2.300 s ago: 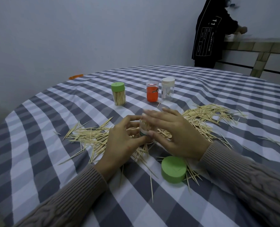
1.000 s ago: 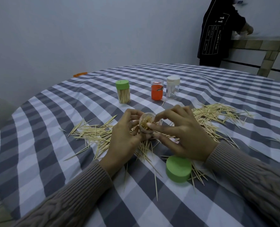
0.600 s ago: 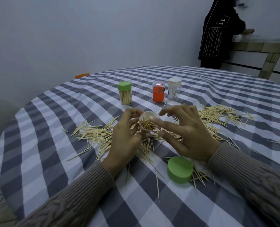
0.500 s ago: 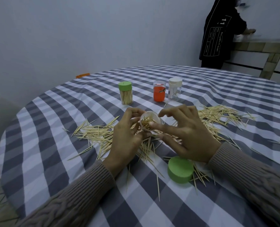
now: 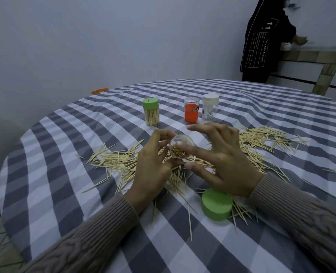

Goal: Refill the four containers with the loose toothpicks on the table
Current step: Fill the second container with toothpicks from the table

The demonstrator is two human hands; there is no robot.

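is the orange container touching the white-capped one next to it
Cannot tell. In the head view the orange container and the white-capped container overlap with no visible gap, but one may stand behind the other.

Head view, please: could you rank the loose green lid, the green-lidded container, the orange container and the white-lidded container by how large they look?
1. Loose green lid, though it is nearest the camera.
2. Green-lidded container.
3. Orange container and white-lidded container: too alike to rank.

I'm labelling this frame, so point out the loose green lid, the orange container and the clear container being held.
loose green lid (image 5: pixel 216 204), head view, on its flat top.
orange container (image 5: pixel 191 114), head view, on its orange side wall.
clear container (image 5: pixel 181 149), head view, on its open mouth showing toothpick tips.
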